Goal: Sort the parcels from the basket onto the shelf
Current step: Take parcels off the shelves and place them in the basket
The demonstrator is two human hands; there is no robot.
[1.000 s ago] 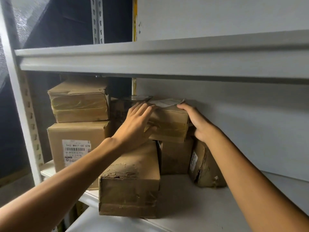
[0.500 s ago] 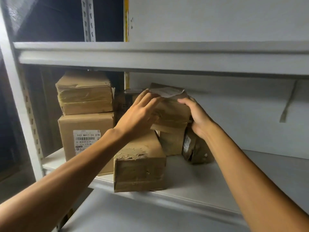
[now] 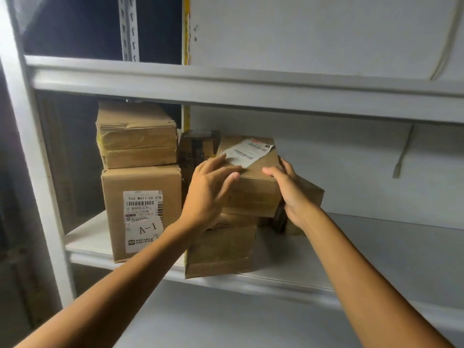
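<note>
In the head view, the left hand [image 3: 211, 189] is laying its nearly straight, spread fingers over the top left edge of a brown parcel [image 3: 253, 194], touching its white label [image 3: 247, 153]. The right hand [image 3: 292, 197] is gripping the parcel's right corner, with the thumb on top and the fingers curling round the side. The parcel is sitting between the two hands on the shelf [image 3: 376, 249], resting on another box [image 3: 221, 249] under the left hand. Two stacked boxes [image 3: 140, 177] are standing left of the left hand.

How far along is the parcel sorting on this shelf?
Done: several boxes sit on the shelf, including a taped box stacked on the A-1 box. In hand: the right hand grips the white-labelled parcel atop the others; the left hand rests on it. Remaining: unclear, as the basket is out of view.
</note>
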